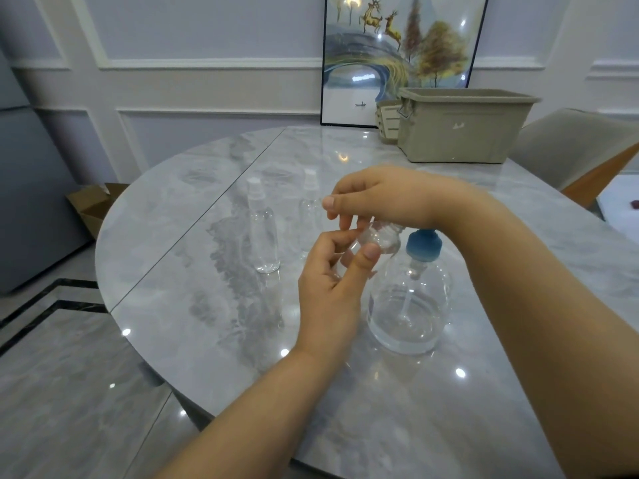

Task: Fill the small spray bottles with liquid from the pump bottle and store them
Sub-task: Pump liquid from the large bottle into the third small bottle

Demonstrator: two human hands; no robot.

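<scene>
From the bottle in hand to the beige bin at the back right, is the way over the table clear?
Nothing visible blocks it. The held spray bottle sits in both hands, left hand and right hand. The pump bottle stands nearer the person, off the line to the beige bin.

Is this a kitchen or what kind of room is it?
Probably a dining room in a home, not clearly a kitchen. There is a round marble table, a padded chair beside it, and a framed deer picture leaning on the panelled wall.

Home dining room, marble table (193,305), panelled wall (207,91), framed painting (397,46)
</scene>
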